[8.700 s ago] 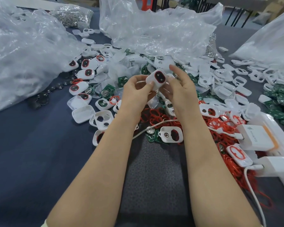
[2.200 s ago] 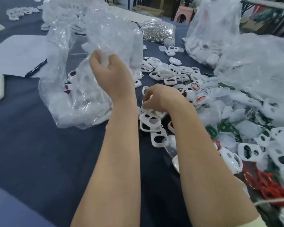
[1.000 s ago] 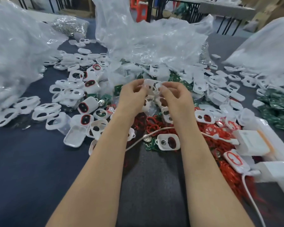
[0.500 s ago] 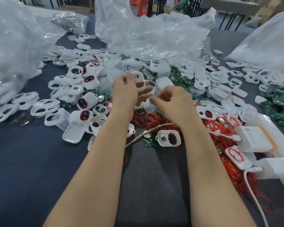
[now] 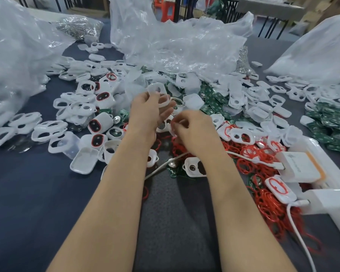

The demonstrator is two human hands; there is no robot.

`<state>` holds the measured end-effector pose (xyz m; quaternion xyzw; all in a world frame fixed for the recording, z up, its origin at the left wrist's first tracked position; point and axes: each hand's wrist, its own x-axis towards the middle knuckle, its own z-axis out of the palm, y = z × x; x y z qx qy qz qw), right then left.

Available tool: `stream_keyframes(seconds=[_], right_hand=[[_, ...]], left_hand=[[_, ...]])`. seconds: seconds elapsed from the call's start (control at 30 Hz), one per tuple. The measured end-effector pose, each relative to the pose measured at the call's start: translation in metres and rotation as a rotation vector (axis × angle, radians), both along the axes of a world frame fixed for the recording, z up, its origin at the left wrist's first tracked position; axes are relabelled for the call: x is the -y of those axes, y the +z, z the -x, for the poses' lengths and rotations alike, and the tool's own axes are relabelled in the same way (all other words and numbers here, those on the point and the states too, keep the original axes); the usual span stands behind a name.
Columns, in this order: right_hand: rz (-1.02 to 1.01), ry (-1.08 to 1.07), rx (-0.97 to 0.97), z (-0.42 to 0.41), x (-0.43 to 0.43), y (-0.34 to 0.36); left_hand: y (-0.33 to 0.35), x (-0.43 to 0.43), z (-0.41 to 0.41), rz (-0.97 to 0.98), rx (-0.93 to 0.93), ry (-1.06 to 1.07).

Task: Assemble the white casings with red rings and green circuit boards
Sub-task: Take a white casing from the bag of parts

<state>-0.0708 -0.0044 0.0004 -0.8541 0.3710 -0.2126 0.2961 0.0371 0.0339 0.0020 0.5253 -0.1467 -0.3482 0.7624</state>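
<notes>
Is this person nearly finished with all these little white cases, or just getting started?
Far from finished, I'd guess. Done: a few casings with red rings lie left of the hands. In hand: the left hand holds an empty white casing; the right hand pinches a small pale piece I cannot identify. Left: many empty casings, a red ring pile and green boards.

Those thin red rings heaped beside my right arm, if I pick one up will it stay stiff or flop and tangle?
Probably floppy: many of the red rings lie bent and squashed out of round. They are thin, open loops, so each is likely very light. The loops overlap and interlace in the heap, so lifting one may drag neighbours along.
</notes>
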Motion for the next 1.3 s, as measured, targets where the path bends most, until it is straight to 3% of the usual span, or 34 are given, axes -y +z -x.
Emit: stream_keyframes(seconds=[0.13, 0.27, 0.47, 0.87, 1.3], right_hand=[[-0.319, -0.113, 0.394, 0.004, 0.009, -0.003], [-0.295, -0.169, 0.586, 0.004, 0.011, -0.003], [-0.052, -0.240, 0.563, 0.003, 0.013, -0.007], [0.164, -0.269, 0.524, 0.001, 0.013, -0.009], [0.186, -0.240, 0.462, 0.001, 0.014, -0.008]], left_hand=[[-0.003, 0.002, 0.004, -0.063, 0.129, -0.059], [-0.005, 0.002, 0.008, -0.094, 0.243, -0.093], [-0.002, 0.000, 0.014, -0.079, 0.163, -0.181], [-0.006, 0.001, 0.015, -0.114, 0.253, -0.212], [-0.006, -0.001, 0.017, -0.101, 0.297, -0.189]])
